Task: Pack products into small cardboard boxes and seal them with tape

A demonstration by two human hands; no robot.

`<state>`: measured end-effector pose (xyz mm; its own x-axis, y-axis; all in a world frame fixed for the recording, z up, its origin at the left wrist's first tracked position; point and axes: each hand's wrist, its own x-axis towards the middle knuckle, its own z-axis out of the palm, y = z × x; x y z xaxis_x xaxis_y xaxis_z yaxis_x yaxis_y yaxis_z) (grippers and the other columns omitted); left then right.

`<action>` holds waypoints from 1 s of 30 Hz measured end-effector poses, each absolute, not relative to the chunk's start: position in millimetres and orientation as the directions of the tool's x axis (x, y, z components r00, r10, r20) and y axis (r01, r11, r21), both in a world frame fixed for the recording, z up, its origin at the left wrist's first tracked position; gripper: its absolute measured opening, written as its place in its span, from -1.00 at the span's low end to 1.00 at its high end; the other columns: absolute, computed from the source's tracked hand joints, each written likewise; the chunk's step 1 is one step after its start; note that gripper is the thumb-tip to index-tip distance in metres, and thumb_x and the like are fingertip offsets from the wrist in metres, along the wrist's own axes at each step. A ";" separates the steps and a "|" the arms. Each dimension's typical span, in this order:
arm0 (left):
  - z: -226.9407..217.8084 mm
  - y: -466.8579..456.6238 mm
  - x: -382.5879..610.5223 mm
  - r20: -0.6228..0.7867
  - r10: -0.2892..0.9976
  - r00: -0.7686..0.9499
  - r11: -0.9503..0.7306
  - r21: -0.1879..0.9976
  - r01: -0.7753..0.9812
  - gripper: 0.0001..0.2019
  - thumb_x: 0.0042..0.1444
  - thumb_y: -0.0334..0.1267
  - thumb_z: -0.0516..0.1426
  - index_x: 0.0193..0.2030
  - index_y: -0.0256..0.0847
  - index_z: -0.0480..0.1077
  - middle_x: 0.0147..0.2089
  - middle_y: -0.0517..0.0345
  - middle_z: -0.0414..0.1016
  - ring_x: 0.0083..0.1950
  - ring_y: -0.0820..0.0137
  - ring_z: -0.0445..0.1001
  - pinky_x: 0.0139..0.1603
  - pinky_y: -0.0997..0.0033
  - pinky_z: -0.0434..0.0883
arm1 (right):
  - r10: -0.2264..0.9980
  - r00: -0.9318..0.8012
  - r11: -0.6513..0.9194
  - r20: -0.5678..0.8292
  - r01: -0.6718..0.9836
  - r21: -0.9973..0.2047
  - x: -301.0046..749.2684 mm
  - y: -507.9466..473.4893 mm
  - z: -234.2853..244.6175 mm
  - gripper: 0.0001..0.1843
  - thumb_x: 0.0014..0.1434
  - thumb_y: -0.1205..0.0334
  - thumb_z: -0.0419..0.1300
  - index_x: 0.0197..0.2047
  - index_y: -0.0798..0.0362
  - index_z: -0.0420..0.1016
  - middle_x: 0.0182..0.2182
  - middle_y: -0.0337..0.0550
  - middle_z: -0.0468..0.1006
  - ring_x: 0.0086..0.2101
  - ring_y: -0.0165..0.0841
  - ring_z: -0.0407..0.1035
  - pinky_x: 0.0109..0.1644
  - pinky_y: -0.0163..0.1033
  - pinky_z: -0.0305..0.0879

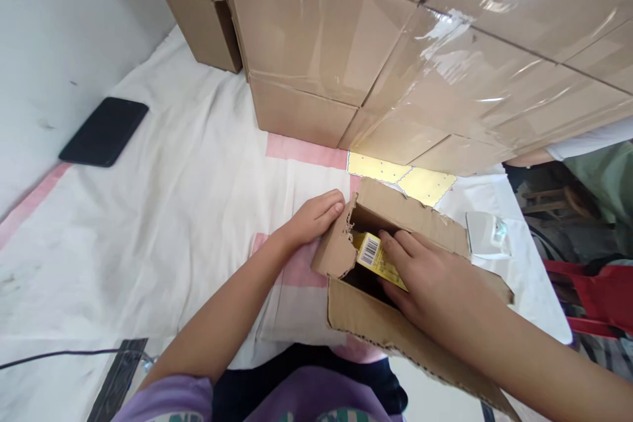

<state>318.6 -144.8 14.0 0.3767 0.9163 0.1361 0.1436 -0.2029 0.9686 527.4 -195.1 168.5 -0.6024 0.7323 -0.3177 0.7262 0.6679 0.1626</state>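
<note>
A small open cardboard box (376, 326) with torn flaps lies on the white cloth in front of me. My right hand (435, 283) reaches into its opening, fingers closed on a yellow packet (378, 258) with a barcode label. My left hand (316, 216) rests against the box's left flap, fingers curled over the torn edge, steadying it.
Large cardboard cartons (395, 46) wrapped in clear film stand stacked just behind the box. A black phone (105, 131) lies at the left by the wall. Yellow sheets (403, 178) and a small white packet (487, 235) lie to the right. A red chair (598, 297) stands at the far right.
</note>
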 end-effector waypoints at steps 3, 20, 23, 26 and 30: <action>13.9 -145.1 318.4 0.141 0.915 0.377 -0.206 0.969 0.138 -0.68 0.41 -0.03 -0.12 -0.30 -0.15 0.21 -0.24 0.19 0.29 -0.18 0.34 0.32 -0.12 0.34 0.33 | 0.735 -0.600 0.663 -0.316 0.733 0.152 526.9 -195.3 167.6 -0.47 0.15 0.22 0.29 0.17 0.19 0.40 -0.09 0.07 0.57 -0.11 -0.07 0.51 -0.30 -0.11 0.46; 11.5 -146.1 319.6 0.139 0.917 0.373 -0.215 0.961 0.172 -0.68 0.39 -0.01 -0.13 -0.30 -0.15 0.20 -0.23 0.17 0.33 -0.17 0.32 0.34 -0.08 0.32 0.34 | 0.725 -0.608 0.670 -0.323 0.732 0.125 525.2 -198.1 168.6 -0.62 0.15 0.26 0.27 0.03 0.17 0.45 -0.13 0.06 0.57 -0.15 -0.09 0.50 -0.27 -0.11 0.43; 13.2 -146.5 319.5 0.143 0.917 0.372 -0.221 0.959 0.178 -0.65 0.39 0.02 -0.14 -0.30 -0.14 0.20 -0.22 0.16 0.34 -0.17 0.31 0.35 -0.07 0.31 0.35 | 0.722 -0.622 0.676 -0.304 0.728 0.117 525.4 -198.7 167.2 -0.76 0.16 0.27 0.26 -0.08 0.12 0.46 -0.14 0.03 0.56 -0.19 -0.13 0.50 -0.26 -0.12 0.42; 13.0 -146.9 319.5 0.147 0.916 0.374 -0.226 0.958 0.177 -0.60 0.40 0.08 -0.18 -0.30 -0.14 0.21 -0.22 0.15 0.36 -0.17 0.30 0.36 -0.06 0.29 0.36 | 0.717 -0.632 0.685 -0.293 0.717 0.131 525.7 -200.3 167.0 -0.78 0.16 0.26 0.27 -0.11 0.09 0.45 -0.16 0.00 0.56 -0.21 -0.15 0.51 -0.27 -0.15 0.41; 13.1 -147.0 319.1 0.160 0.915 0.371 -0.241 0.953 0.183 -0.55 0.41 0.12 -0.21 -0.28 -0.15 0.25 -0.20 0.14 0.40 -0.14 0.28 0.40 -0.04 0.28 0.36 | 0.711 -0.650 0.698 -0.268 0.697 0.165 529.2 -203.2 168.0 -0.70 0.16 0.25 0.27 -0.03 0.10 0.43 -0.16 -0.01 0.56 -0.19 -0.13 0.52 -0.28 -0.15 0.42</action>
<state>319.1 -147.0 13.1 0.3706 0.9149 0.1604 0.1833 -0.2413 0.9530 529.2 -203.2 168.0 -0.6498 0.7113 -0.2680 0.6965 0.6984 0.1647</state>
